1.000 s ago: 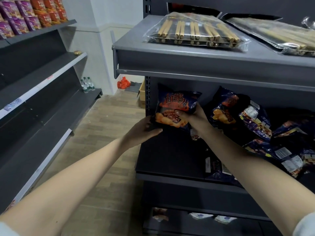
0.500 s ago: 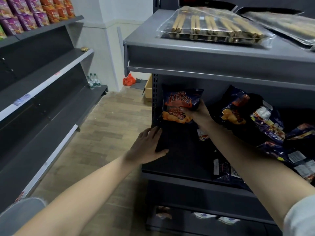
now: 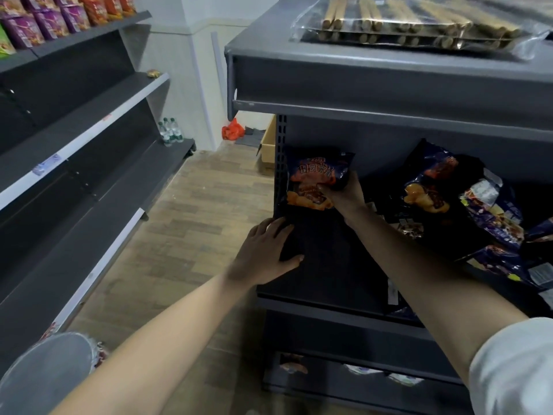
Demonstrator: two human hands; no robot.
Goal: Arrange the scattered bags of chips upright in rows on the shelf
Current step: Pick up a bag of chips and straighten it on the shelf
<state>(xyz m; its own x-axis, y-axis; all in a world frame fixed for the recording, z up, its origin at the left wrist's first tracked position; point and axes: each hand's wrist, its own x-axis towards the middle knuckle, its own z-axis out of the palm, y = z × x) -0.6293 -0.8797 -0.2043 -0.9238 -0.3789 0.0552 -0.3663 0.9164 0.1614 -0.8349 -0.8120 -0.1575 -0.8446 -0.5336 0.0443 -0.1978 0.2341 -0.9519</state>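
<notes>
A retail shop is shown. Dark metal gondola shelving [image 3: 389, 82] is set on both sides of a wood-patterned floor [image 3: 194, 220], and pale price-label strips [image 3: 89, 140] are fitted along the shelf edges. Stock is laid out in quantity: rows of snack cups [image 3: 24, 31], clear packs of biscuit sticks [image 3: 404, 25], bags of chips [image 3: 434, 199] and water bottles [image 3: 170, 131]. A cardboard carton [image 3: 267, 143] is left on the floor.

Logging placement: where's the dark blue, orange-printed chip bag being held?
Head view: the dark blue, orange-printed chip bag stands upright at the back left corner of the grey metal shelf, gripped by the right hand, left of the scattered bags.
</notes>
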